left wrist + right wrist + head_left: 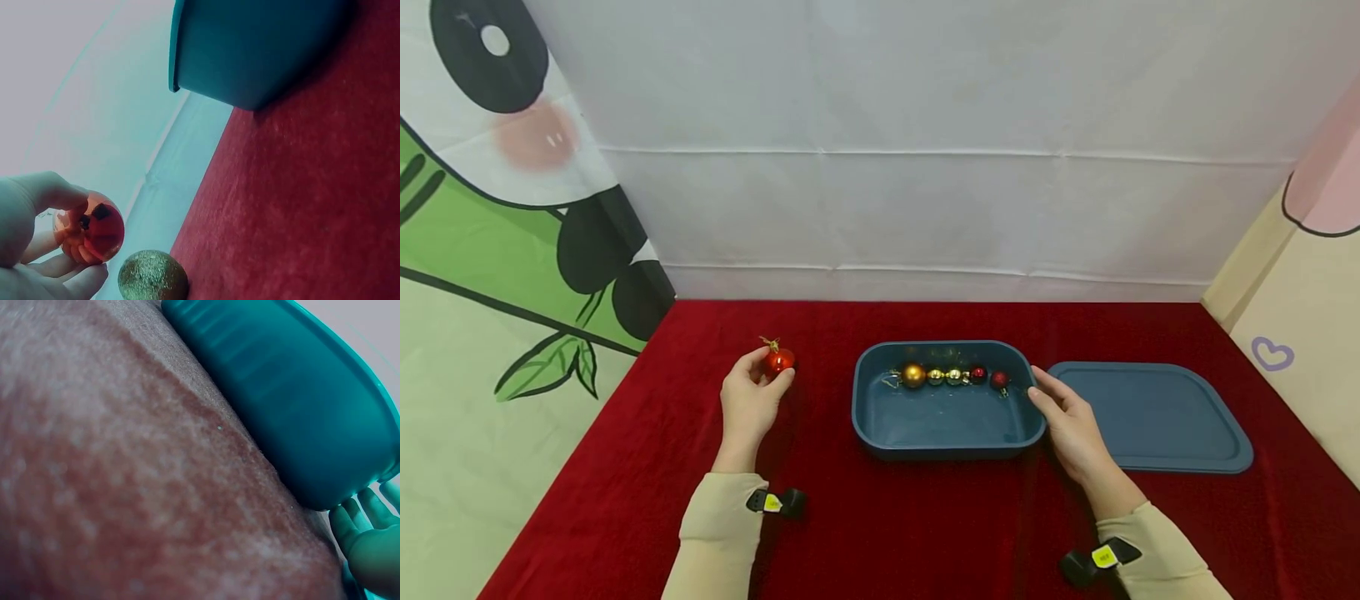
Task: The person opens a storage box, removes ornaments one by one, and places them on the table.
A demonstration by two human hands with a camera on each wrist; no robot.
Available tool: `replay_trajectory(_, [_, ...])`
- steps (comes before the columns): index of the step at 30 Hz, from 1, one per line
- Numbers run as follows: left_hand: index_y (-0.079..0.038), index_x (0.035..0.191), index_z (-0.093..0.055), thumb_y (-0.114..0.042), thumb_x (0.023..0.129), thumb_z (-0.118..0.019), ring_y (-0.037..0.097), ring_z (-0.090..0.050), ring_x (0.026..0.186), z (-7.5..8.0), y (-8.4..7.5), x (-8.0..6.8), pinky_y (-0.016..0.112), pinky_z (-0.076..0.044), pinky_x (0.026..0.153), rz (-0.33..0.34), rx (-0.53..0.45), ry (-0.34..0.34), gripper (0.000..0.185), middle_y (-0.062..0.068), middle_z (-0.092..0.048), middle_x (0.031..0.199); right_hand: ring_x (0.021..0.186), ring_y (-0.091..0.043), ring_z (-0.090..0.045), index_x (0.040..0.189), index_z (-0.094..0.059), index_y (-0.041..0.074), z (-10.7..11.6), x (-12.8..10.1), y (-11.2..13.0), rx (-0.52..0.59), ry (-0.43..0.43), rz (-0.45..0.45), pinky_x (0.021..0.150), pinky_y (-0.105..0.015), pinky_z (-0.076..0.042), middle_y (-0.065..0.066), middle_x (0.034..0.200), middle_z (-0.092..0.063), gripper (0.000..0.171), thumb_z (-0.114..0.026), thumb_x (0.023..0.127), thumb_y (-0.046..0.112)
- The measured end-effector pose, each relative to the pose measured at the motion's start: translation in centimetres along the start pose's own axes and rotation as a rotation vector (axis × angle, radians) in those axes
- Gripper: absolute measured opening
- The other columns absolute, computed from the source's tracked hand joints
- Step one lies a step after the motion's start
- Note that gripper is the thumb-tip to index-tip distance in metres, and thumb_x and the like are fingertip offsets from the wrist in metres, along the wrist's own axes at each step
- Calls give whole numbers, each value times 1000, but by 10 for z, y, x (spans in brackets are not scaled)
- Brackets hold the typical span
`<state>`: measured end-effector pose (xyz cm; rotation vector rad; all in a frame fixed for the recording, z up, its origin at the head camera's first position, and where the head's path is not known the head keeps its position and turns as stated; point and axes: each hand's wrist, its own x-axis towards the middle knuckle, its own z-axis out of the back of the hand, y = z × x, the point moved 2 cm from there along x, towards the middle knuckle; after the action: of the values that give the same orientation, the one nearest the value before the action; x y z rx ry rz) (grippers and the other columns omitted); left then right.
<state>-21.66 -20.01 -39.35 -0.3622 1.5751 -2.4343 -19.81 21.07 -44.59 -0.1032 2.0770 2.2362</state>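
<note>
One red bauble (779, 360) sits pinched in the left hand (750, 402) fingertips left of the blue tub (880, 433), five baubles (947, 377) lie inside, a gold glitter ball (152, 275) waits on the red cloth (925, 533), right hand (1071, 425) fingers steady the rim, lid (1150, 417) off beside it.
</note>
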Motion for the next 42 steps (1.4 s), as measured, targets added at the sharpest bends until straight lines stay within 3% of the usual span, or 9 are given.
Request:
replay_trajectory(9, [0, 134, -48, -12, 86, -66, 32, -52, 119, 12, 16, 11, 42, -44, 101, 37, -5, -61, 52, 22, -53, 129, 109, 3, -51, 148, -31, 9, -1, 3, -4, 15, 1, 12, 86, -10, -45, -11, 147, -35, 64, -53, 95, 37])
replay_trajectory(18, [-1, 137, -46, -14, 87, -66, 31, -50, 123, 26, 34, 18, 43, -43, 102, 104, -5, -109, 55, 21, -49, 135, 110, 2, -50, 148, -30, 9, -1, 5, -5, 9, 4, 20, 87, -10, -45, -12, 146, -35, 65, -53, 95, 38])
replay_trajectory(27, [-3, 139, -42, -16, 89, -63, 34, -44, 125, 30, 44, 18, 45, -39, 103, 154, 38, -92, 56, 22, -45, 138, 111, 5, -49, 148, -30, 7, -1, 4, -5, 17, 10, 20, 86, -9, -45, -13, 148, -33, 66, -53, 95, 38])
replay_trajectory(42, [0, 138, -43, -15, 87, -62, 34, -45, 121, 28, 49, 15, 45, -38, 100, 155, 106, -69, 56, 24, -48, 133, 110, 3, -50, 148, -30, 6, 0, 0, -1, 30, 11, 29, 85, -9, -45, -12, 146, -35, 65, -53, 96, 36])
